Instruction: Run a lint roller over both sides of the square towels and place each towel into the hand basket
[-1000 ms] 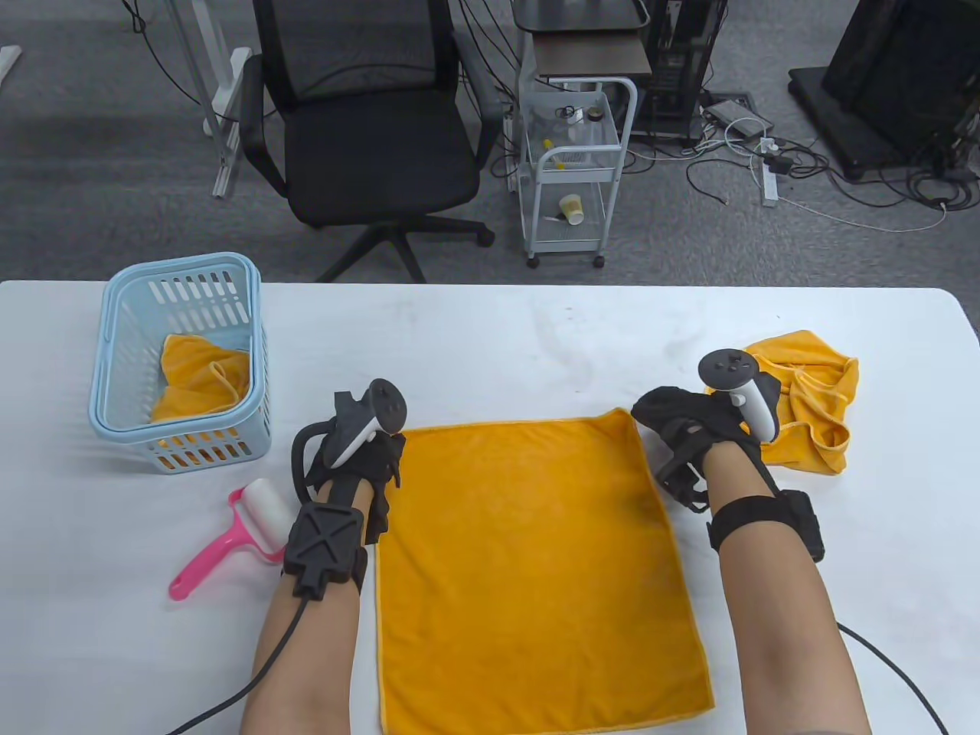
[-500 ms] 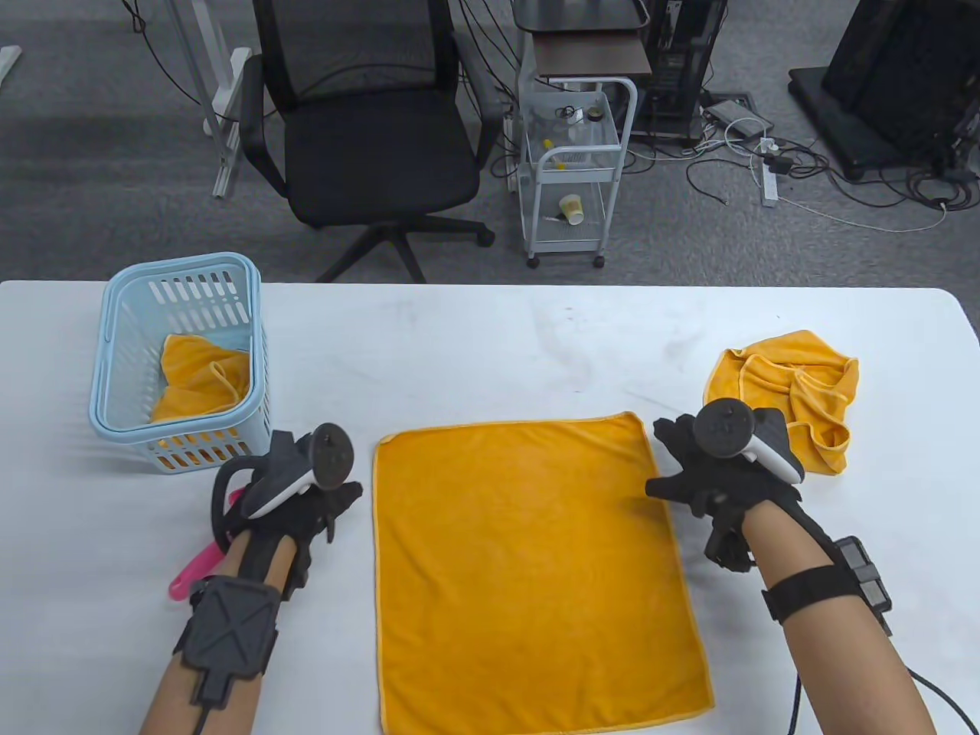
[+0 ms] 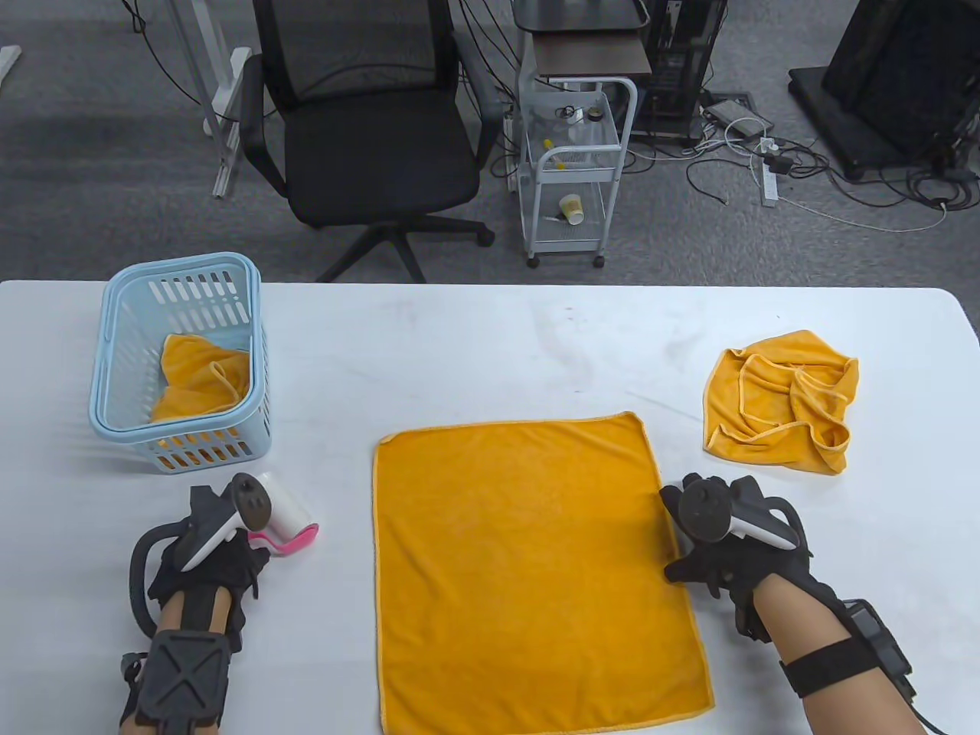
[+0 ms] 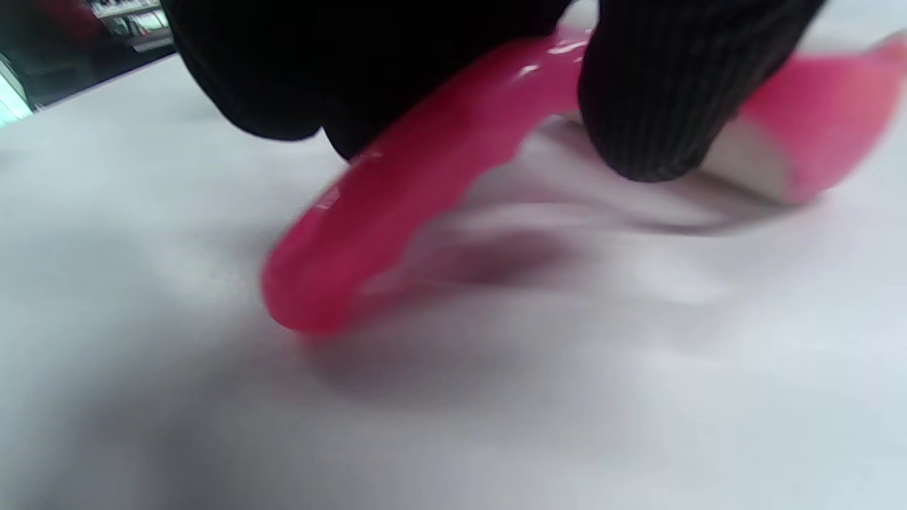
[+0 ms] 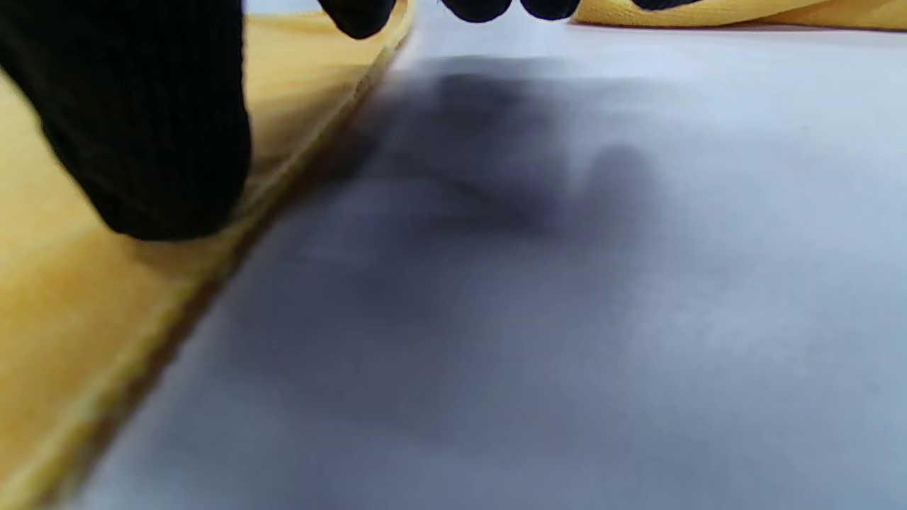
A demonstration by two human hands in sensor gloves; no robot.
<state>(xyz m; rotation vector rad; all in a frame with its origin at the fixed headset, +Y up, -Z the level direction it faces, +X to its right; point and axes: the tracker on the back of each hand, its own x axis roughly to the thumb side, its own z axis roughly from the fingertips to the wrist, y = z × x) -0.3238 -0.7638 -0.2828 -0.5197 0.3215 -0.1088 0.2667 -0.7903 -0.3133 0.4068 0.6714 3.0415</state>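
An orange square towel [image 3: 528,566] lies spread flat in the middle of the table. My left hand [image 3: 245,563] grips the pink handle of the lint roller [image 3: 285,521] left of the towel, and the white roll points toward the towel. In the left wrist view my gloved fingers [image 4: 652,92] curl round the pink handle [image 4: 397,205], which hangs just above the table. My right hand [image 3: 700,555] rests with spread fingers at the towel's right edge. Its thumb [image 5: 149,127] sits on the towel's hem [image 5: 85,283]. A crumpled orange towel [image 3: 785,409] lies at the far right.
A light blue hand basket [image 3: 99,360] stands at the table's left and holds one orange towel [image 3: 203,375]. Beyond the table's far edge are a black office chair [image 3: 367,138] and a small white cart [image 3: 574,176].
Both hands left the towel's far corners and drew back toward me. The left hand went to the lint roller, took its handle and turned it; the right slid down the towel's right edge.
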